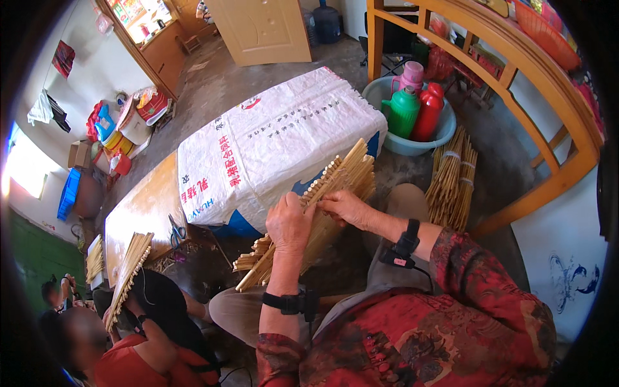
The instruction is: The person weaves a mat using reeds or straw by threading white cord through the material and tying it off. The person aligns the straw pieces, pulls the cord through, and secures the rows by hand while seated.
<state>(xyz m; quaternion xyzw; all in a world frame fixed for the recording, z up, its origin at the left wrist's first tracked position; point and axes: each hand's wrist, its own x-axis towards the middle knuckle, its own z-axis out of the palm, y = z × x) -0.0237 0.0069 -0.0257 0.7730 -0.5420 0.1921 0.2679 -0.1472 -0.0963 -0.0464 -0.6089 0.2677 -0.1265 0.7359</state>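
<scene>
My left hand (pixel 288 222) grips a mat of pale, thin sticks (pixel 351 180) held slanting above my lap, a row of knobbly ends along its upper edge. My right hand (pixel 338 206) is closed in a pinch at that edge, beside my left fingers; what is between its fingertips is too small to make out. More short sticks (pixel 251 260) jut out at the mat's lower left. A large white printed sack (pixel 277 129) covers the table ahead of me, and scissors (pixel 175 233) lie on the bare wooden tabletop (pixel 138 206) at left.
At lower left, a co-worker (pixel 142 351) in orange holds another stick mat (pixel 129 274); another person (pixel 61 293) is behind. At right stand a basin (pixel 374 97) with flasks, stick bundles (pixel 451 180) and a wooden frame (pixel 529 103). Buckets and bags (pixel 132 126) line the left wall.
</scene>
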